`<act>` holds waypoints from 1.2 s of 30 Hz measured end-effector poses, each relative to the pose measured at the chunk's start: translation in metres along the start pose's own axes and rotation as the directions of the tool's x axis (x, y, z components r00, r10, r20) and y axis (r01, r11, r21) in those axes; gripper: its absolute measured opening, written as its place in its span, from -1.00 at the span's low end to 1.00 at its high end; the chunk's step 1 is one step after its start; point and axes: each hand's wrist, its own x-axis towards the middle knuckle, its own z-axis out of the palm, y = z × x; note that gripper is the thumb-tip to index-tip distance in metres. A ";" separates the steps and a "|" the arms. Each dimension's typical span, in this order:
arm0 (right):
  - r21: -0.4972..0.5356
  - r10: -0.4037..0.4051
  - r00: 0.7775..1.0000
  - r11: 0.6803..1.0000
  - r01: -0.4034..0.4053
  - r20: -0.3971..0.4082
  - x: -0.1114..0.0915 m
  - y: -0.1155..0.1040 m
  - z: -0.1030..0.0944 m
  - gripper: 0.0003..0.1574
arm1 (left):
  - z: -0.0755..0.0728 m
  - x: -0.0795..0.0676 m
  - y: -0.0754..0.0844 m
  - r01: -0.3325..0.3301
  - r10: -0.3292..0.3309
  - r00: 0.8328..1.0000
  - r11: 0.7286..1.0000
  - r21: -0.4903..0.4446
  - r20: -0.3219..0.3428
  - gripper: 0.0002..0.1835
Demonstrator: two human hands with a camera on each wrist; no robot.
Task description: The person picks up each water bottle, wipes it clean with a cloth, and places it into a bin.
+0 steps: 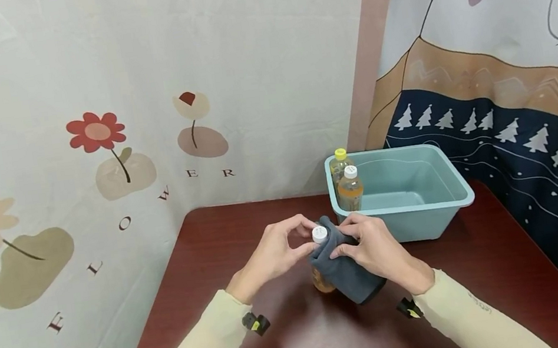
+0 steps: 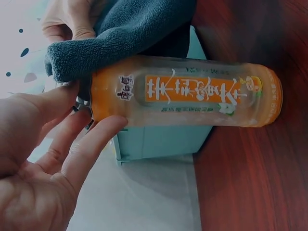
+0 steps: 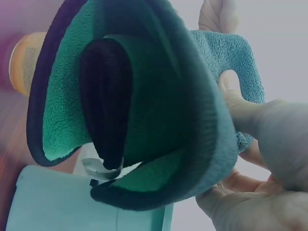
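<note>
A tea bottle (image 2: 192,94) with a white cap and an orange label stands upright on the table. My left hand (image 1: 280,249) holds it near the neck, with thumb and fingers on either side just below the cap. Draped against the bottle's upper part is a dark grey-blue towel (image 1: 353,273). My right hand (image 1: 375,245) pinches the towel between thumb and fingers beside the cap. Loose folds of the towel hang below that hand, showing a green-looking inside in the right wrist view. The towel hides part of the bottle's neck and side.
Behind the hands to the right, a light blue plastic bin (image 1: 427,217) stands on the dark red table (image 1: 191,269). At its left end are a yellow-capped bottle (image 1: 341,156) and a white-capped bottle (image 1: 350,190). Printed cloth walls (image 1: 255,82) rise behind the table.
</note>
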 end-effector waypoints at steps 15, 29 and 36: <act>-0.037 0.028 1.000 0.999 -0.028 -0.002 -0.011 0.010 -0.014 -0.64 | 0.001 -0.006 -0.002 -0.028 0.031 0.999 0.988 -0.150 0.019 -0.51; -0.003 0.007 0.998 1.000 -0.007 0.062 0.005 0.001 -0.006 -0.45 | 0.002 0.000 -0.003 -0.065 0.063 0.997 0.997 -0.049 -0.048 -0.52; -0.045 -0.024 0.990 0.999 0.031 0.137 0.011 0.004 -0.002 -0.54 | -0.002 0.001 0.000 -0.029 0.027 0.999 0.999 -0.035 -0.038 -0.55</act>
